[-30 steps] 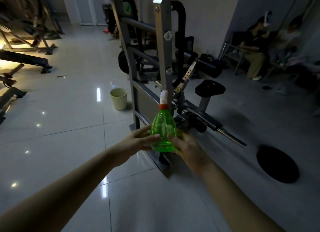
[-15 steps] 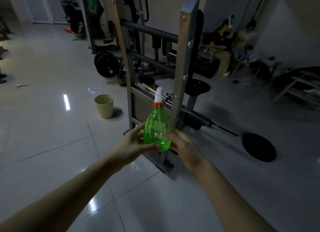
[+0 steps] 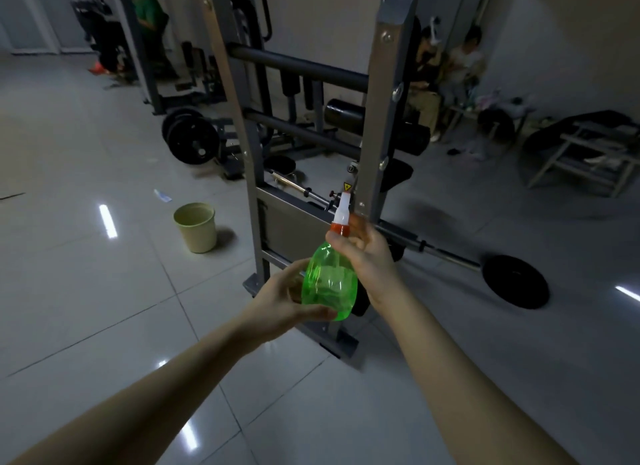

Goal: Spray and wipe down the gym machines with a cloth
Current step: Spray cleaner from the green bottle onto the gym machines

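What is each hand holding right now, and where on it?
Both hold the green spray bottle. The left hand cups its lower body near the base. The right hand grips the neck at the orange collar, below the white nozzle.

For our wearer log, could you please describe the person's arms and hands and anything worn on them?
The left forearm and right forearm are bare to the frame's edge, with no sleeves showing. The left hand and right hand wear no gloves, and no watch, bracelet or ring shows on the visible parts.
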A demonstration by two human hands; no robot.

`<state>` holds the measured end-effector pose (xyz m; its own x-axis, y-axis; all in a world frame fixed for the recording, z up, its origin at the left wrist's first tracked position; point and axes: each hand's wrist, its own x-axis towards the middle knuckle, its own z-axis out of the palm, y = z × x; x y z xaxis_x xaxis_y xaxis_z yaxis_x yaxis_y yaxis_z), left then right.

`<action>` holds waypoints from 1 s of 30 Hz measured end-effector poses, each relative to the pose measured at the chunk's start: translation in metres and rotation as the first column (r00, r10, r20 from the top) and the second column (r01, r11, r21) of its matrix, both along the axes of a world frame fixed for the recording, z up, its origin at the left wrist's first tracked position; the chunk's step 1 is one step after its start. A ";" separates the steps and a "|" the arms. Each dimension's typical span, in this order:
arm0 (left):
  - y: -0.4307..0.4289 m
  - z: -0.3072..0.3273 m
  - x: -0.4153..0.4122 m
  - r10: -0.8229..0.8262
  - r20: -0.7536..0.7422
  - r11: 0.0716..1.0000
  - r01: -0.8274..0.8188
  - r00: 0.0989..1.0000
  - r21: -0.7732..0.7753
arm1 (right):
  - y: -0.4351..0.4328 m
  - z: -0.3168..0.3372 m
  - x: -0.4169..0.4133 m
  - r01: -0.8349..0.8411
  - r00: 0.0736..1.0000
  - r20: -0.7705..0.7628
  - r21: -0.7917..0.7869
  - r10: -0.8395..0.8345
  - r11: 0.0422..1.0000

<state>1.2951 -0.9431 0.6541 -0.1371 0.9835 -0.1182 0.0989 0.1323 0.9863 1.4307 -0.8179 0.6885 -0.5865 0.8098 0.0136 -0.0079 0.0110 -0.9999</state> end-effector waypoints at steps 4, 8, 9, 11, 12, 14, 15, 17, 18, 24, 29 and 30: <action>0.030 0.003 -0.023 -0.012 0.002 0.999 0.012 1.000 -0.030 | 0.025 -0.013 -0.031 0.066 0.998 0.001 -0.017 -0.066 0.998; 0.064 0.012 -0.049 -0.019 -0.051 1.000 0.018 0.998 -0.017 | 0.052 -0.017 -0.060 0.156 0.988 0.017 -0.005 -0.156 0.988; 0.071 0.013 -0.054 -0.029 -0.056 1.000 0.028 0.998 -0.007 | 0.057 -0.018 -0.066 0.181 0.983 0.011 0.006 -0.181 0.984; 0.082 0.014 -0.064 -0.042 -0.057 0.999 0.043 0.997 0.006 | 0.065 -0.020 -0.078 0.233 0.972 0.021 0.024 -0.233 0.972; 0.087 0.014 -0.070 -0.053 -0.058 0.998 0.054 0.997 0.017 | 0.069 -0.022 -0.084 0.254 0.967 0.030 0.030 -0.255 0.967; 0.096 0.011 -0.082 -0.091 -0.050 0.995 0.093 0.995 0.047 | 0.077 -0.024 -0.095 0.290 0.956 0.037 0.043 -0.291 0.956; 0.101 0.011 -0.088 -0.117 -0.040 0.991 0.119 0.992 0.066 | 0.082 -0.024 -0.101 0.301 0.952 0.040 0.050 -0.303 0.952; 0.110 0.012 -0.104 -0.172 -0.035 0.979 0.175 0.984 0.104 | 0.090 -0.023 -0.114 0.348 0.935 0.038 0.095 -0.353 0.933; 0.115 0.012 -0.113 -0.195 -0.045 0.972 0.199 0.980 0.124 | 0.093 -0.021 -0.122 0.378 0.923 0.031 0.126 -0.384 0.917; 0.130 0.017 -0.174 -0.290 -0.094 0.939 0.302 0.952 0.161 | 0.089 -0.011 -0.168 0.444 0.895 0.021 0.075 -0.446 0.893; 0.130 0.015 -0.219 -0.322 -0.088 0.933 0.332 0.943 0.143 | 0.078 -0.008 -0.210 0.519 0.854 -0.001 0.081 -0.521 0.851; 0.128 0.015 -0.228 -0.334 -0.096 0.929 0.345 0.938 0.133 | 0.075 -0.008 -0.219 0.524 0.850 -0.004 0.097 -0.527 0.846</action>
<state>1.0667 -0.8152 0.6691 0.2050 0.9784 0.0271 0.1825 -0.0654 0.9810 1.2113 -0.7430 0.6803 -0.0745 0.9927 0.0948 0.0464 0.0984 -0.9941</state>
